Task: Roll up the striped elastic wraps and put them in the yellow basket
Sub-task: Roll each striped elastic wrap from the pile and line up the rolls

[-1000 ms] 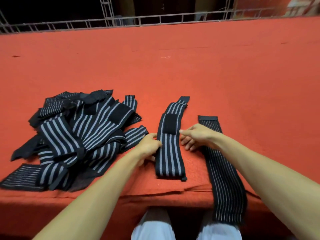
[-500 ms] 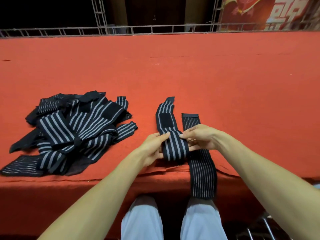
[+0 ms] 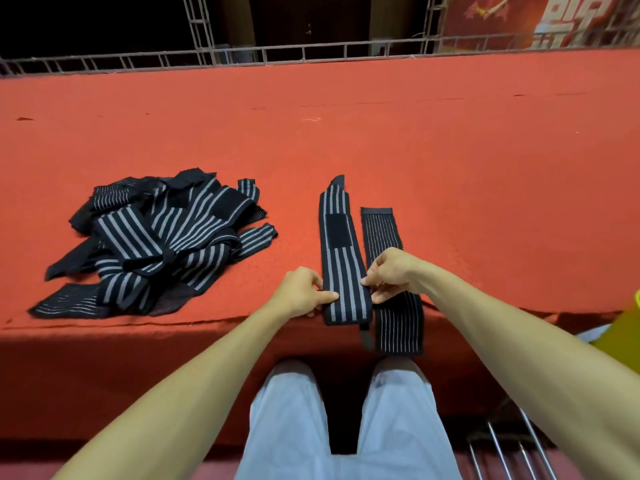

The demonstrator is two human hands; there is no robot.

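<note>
Far out to the left of my left hand sits the pile (image 3: 156, 244) of striped wraps, tangled, black with grey stripes, well apart from my fingers. It lies on the red cloth (image 3: 450, 150).

Now my left hand (image 3: 301, 292): thumb on top, fingers curled, pinching the left edge of the wrap (image 3: 343, 271) near its close end. That wrap runs straight away from me between my two hands, lying flat and unrolled, a black patch (image 3: 337, 230) on it beyond my fingertips. Its close end sits at the cloth's front edge, a small dark tab hanging off there.

My right hand (image 3: 391, 271) pinches the opposite edge, so both hands are clamped on the same wrap, one on each side, with its width between them.

Under my right hand and just to its right lies a thin wrap (image 3: 398, 327), with finer stripes, touching or nearly touching the first. Its close end droops over the front edge, above my trousers (image 3: 287, 427).

Well right of my right forearm, at the frame's border, there's a yellow object (image 3: 620, 337). So little of it shows that I can't tell whether it's the basket.
</note>
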